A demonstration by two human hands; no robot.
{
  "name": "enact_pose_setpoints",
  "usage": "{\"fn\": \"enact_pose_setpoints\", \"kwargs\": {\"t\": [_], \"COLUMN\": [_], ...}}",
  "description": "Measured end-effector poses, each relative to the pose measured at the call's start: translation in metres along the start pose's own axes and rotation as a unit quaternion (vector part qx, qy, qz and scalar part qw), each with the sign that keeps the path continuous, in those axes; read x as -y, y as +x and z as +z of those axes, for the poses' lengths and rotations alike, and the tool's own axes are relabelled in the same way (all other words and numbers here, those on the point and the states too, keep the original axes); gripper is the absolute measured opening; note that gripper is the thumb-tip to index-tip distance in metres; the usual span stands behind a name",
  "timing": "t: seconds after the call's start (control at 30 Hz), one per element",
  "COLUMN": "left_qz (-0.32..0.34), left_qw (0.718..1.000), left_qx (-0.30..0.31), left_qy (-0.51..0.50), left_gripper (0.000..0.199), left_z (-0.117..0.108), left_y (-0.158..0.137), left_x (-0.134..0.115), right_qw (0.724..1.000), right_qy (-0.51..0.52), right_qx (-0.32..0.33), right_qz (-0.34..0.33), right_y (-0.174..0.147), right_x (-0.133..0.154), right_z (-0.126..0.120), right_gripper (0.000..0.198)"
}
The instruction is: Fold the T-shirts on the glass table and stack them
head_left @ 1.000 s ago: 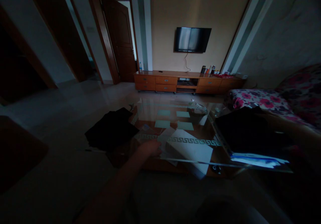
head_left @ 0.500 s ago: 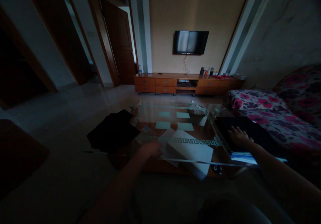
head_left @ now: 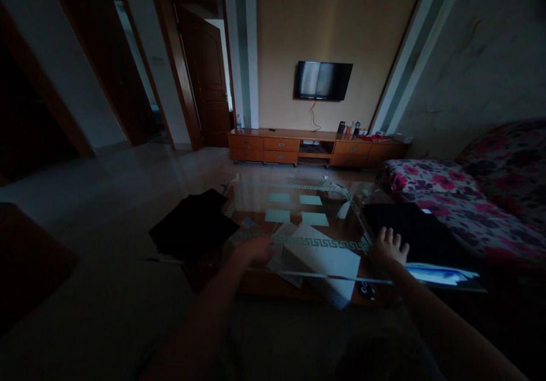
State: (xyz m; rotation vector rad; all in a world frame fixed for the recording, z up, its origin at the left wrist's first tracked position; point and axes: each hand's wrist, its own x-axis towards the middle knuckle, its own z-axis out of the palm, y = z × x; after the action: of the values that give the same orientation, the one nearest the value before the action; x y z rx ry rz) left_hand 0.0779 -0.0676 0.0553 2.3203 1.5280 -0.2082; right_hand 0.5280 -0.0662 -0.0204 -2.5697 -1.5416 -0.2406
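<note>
My left hand (head_left: 255,250) rests palm down near the front edge of the glass table (head_left: 277,274), its fingers pointing right and holding nothing that I can see. My right hand (head_left: 388,247) is spread at the left edge of a folded black cloth (head_left: 420,230) on the table's right side. The cloth lies partly over blue and white sheets (head_left: 443,274). Another dark cloth (head_left: 194,224), possibly a garment, lies flat at the table's left. Dim light hides its details.
White papers or a flat box (head_left: 324,256) show through the glass, with a small black object (head_left: 367,290) beside them. A floral sofa (head_left: 435,179) stands at the right. Farther back are a wooden TV cabinet (head_left: 281,144) and a wall-mounted television (head_left: 323,81).
My right hand has slid left from the top of the black cloth to its left edge. More of the blue and white sheets shows. My left hand has hardly moved.
</note>
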Motion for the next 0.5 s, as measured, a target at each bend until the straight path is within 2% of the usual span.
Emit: {"fn": "enact_pose_setpoints", "kwargs": {"t": [0.1, 0.2, 0.33, 0.4, 0.5], "left_qz": [-0.042, -0.122, -0.276, -0.346, -0.417], "left_qw": [0.998, 0.984, 0.930, 0.905, 0.886], "left_qx": [-0.051, -0.127, -0.225, -0.236, -0.202], "left_qy": [0.006, 0.040, 0.091, 0.078, 0.017], "left_gripper": [0.032, 0.038, 0.044, 0.046, 0.042], "left_z": [-0.006, -0.012, -0.013, -0.010, -0.002], "left_y": [-0.003, -0.014, -0.031, -0.037, -0.043], "left_x": [0.016, 0.041, 0.081, 0.101, 0.124], "right_qw": [0.997, 0.988, 0.977, 0.974, 0.968], "right_qy": [0.057, 0.124, 0.193, 0.213, 0.237], "right_qx": [-0.015, 0.001, 0.029, 0.043, 0.081], "right_qz": [0.057, 0.091, 0.079, 0.056, 0.028], "right_y": [-0.018, -0.033, -0.049, -0.054, -0.058], "right_x": [0.029, 0.059, 0.090, 0.101, 0.110], "right_z": [-0.005, -0.017, -0.037, -0.046, -0.056], "right_gripper": [0.076, 0.078, 0.072, 0.069, 0.069]}}
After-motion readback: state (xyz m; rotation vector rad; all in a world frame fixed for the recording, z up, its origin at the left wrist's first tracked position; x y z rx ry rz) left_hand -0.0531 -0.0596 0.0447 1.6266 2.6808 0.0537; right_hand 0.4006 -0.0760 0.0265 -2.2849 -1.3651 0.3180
